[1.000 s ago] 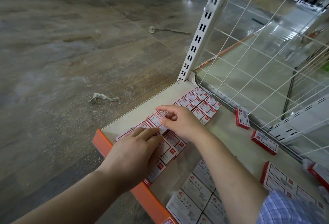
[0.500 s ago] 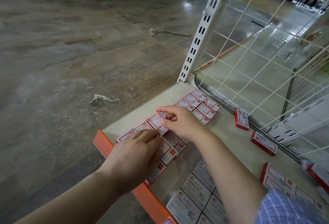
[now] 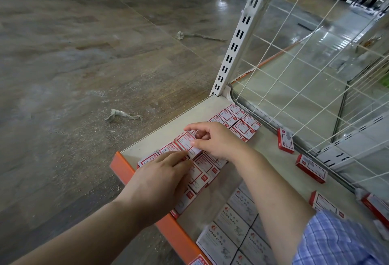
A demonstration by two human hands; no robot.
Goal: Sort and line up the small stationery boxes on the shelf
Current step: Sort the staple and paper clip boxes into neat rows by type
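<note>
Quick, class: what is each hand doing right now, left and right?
Left hand: open, fingers flat, pressing on the red-and-white boxes at the shelf front.
Right hand: pinching one red-and-white box between thumb and forefinger.

1. My left hand (image 3: 156, 182) is bare: no glove, ring or watch shows on it.
2. My left forearm (image 3: 84, 231) is uncovered all the way to the near left edge; no sleeve reaches into view there.
3. My right hand (image 3: 219, 140) is bare too, with short, plain nails.
4. My right forearm (image 3: 271, 193) is uncovered up to the elbow.
5. A sleeve (image 3: 341, 241) of blue-and-white checked cloth covers my right upper arm at the near right corner.
</note>
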